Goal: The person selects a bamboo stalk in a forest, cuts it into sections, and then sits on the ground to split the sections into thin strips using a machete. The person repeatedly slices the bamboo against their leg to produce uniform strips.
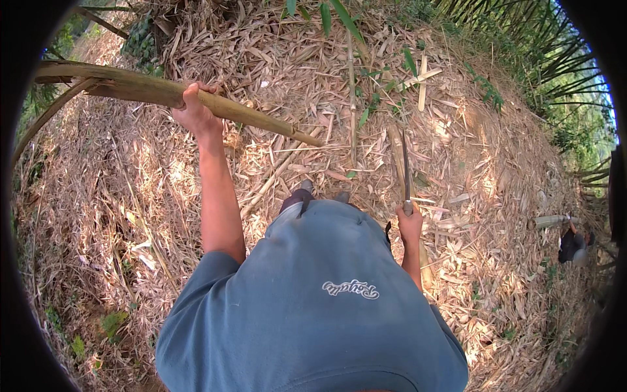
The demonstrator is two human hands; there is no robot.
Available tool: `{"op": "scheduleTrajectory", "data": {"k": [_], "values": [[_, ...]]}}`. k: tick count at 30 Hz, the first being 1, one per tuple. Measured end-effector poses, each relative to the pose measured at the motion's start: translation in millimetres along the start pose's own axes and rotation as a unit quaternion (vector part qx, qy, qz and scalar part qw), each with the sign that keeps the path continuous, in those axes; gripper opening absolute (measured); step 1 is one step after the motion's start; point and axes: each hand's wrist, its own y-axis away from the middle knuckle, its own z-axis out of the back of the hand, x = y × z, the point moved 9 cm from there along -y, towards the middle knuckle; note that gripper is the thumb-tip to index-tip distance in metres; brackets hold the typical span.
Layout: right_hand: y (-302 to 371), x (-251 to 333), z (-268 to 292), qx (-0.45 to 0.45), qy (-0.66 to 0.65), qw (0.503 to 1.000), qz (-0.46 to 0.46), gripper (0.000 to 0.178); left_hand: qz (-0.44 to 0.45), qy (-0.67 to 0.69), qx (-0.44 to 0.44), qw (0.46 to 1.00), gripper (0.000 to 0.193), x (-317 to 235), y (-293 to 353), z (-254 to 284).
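My left hand (197, 116) is raised on the left, its fingers closed around a thick yellow-brown bamboo pole (255, 119). That pole slants from the upper left down toward the middle, and its narrower end lies above the leaf litter. At its thick end the bamboo is cracked, and a split strip (49, 119) bends away downward. On the right, my right hand (410, 223) is closed on the handle of a machete (406, 166). Its narrow dark blade points ahead, away from my body and apart from the pole.
Dry bamboo leaves (274, 52) cover the sloping ground. A thin upright cane (353, 98) stands ahead, with pale split pieces (422, 85) farther off. Bamboo stems (575, 78) line the upper right. Another person (572, 245) is at the far right beside a pale bamboo length (550, 221).
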Motion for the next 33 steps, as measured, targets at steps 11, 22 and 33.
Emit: {"op": "scheduleTrajectory", "data": {"k": [11,22,33], "values": [[-9,95,-20,0.031,0.113,0.989,0.088,0.032,0.101,-0.007,0.000,0.995,0.019,12,-8,14],[-5,113,-57,0.086,0.158,0.977,0.115,0.041,0.196,0.033,-0.036,0.979,0.018,55,4,8],[5,44,-40,0.073,0.221,0.969,0.079,0.046,0.125,-0.032,-0.013,0.992,0.015,51,-7,-6]]}}
